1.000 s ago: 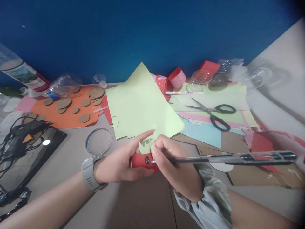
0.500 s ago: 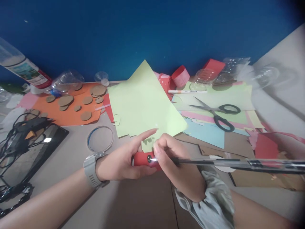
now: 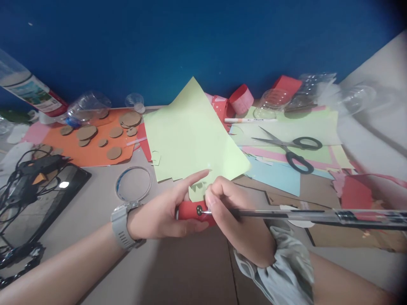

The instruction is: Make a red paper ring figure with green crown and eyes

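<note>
My left hand (image 3: 165, 214), with a grey watch on the wrist, grips a small red roll (image 3: 188, 211) near the front middle of the table. A small dark round mark (image 3: 199, 210) shows on the roll. My right hand (image 3: 225, 207) pinches a clear pen (image 3: 295, 215), whose tip is at the edge of that mark. The pen's long barrel points off to the right. A green paper piece (image 3: 196, 192) stands between my hands, just behind the roll. Beyond lies a large light green sheet (image 3: 190, 135).
Black scissors (image 3: 299, 157) and a white marker (image 3: 249, 120) lie on coloured papers at the right. Cardboard discs (image 3: 87, 132) rest on orange paper at the left, near a tape ring (image 3: 133, 184), a dark tablet (image 3: 60, 195) and a bottle (image 3: 38, 94).
The pen tip has shifted slightly right on the roll, uncovering more of the dark mark. Both hands keep nearly the same place and hold.
</note>
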Available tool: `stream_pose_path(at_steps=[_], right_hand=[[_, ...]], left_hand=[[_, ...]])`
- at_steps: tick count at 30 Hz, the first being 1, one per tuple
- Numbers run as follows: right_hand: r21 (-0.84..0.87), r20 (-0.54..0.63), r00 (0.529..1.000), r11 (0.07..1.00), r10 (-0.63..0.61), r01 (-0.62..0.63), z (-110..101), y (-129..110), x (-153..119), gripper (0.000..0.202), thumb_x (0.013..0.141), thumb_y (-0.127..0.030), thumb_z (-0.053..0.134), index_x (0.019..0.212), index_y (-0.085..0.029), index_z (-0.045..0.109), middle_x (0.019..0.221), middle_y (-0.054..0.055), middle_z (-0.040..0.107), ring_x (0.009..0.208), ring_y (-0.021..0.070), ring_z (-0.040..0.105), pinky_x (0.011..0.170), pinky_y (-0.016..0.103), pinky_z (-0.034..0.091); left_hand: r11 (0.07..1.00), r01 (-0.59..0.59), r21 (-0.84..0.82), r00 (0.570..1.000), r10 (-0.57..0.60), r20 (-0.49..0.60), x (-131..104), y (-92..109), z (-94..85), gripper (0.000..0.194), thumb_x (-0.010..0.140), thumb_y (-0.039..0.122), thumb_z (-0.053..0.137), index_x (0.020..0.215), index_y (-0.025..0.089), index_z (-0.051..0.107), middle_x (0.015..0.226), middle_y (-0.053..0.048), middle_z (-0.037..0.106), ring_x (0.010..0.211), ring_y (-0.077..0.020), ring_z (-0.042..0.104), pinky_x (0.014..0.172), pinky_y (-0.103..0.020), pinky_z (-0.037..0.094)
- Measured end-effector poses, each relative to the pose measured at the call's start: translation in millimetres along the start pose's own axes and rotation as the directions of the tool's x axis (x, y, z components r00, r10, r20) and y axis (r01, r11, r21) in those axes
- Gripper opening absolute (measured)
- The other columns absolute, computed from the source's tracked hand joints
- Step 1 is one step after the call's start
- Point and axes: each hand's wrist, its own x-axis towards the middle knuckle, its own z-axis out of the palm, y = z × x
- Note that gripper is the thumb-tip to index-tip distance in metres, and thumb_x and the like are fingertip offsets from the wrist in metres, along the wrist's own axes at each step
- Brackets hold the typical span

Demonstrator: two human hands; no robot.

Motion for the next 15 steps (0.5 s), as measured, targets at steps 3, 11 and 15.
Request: stream_pose_path(at_steps=[3, 11, 15], right_hand=[[0.002, 0.000, 1.000, 1.000, 0.003, -0.003, 0.4, -0.4, -0.3, 0.030, 0.098, -0.022, 0.042, 0.069, -0.024, 0.033, 0.059, -0.007, 0.031, 0.052, 0.0116, 0.030, 0.047, 0.026, 0.026], [0.042, -0.010, 1.000, 0.999, 0.003, -0.003, 0.6, -1.2, 0.5, 0.030, 0.097, -0.022, 0.044, 0.068, -0.023, 0.034, 0.059, -0.006, 0.032, 0.052, 0.0115, 0.031, 0.048, 0.026, 0.027], [0.117, -0.072, 0.997, 0.993, -0.024, 0.032, 3.0, 2.7, -3.7, 0.030, 0.099, -0.027, 0.040, 0.069, -0.024, 0.035, 0.061, -0.005, 0.034, 0.053, 0.0123, 0.032, 0.048, 0.027, 0.027]], left_hand=[[1.000, 0.006, -0.021, 1.000, -0.005, 0.008, 0.1, -0.8, 0.1, 0.091, 0.086, 0.021, 0.068, 0.155, 0.025, 0.009, 0.064, 0.009, 0.047, 0.054, -0.0088, 0.042, 0.054, -0.017, 0.040], [0.998, 0.000, 0.060, 1.000, 0.001, -0.009, 0.2, 0.7, -1.0, 0.092, 0.084, 0.020, 0.069, 0.155, 0.024, 0.011, 0.072, 0.007, 0.054, 0.059, -0.0094, 0.046, 0.061, -0.019, 0.042], [1.000, 0.028, -0.001, 1.000, -0.028, -0.013, -0.9, 0.8, 0.9, 0.092, 0.085, 0.019, 0.068, 0.155, 0.023, 0.009, 0.062, 0.011, 0.046, 0.054, -0.0076, 0.040, 0.057, -0.017, 0.039]])
